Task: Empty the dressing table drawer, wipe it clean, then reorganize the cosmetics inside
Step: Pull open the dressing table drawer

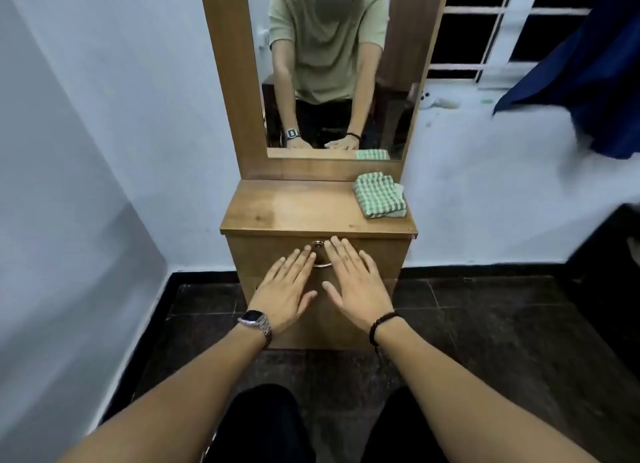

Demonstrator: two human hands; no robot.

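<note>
The left hand (pixel 284 291) lies flat, fingers spread, on the closed brown wooden drawer front (pixel 377 258); the right hand (pixel 356 282) likewise, flanking its metal ring handle (pixel 322 263). Emptying hasn't started: next, hook that handle and pull. A folded green checked cloth (pixel 379 195) waits on top, right.

Dresser top (pixel 298 209) bare at left and centre; folded cloth (pixel 380 195) blocks right rear corner (against mirror frame (pixel 322 169)).
</note>
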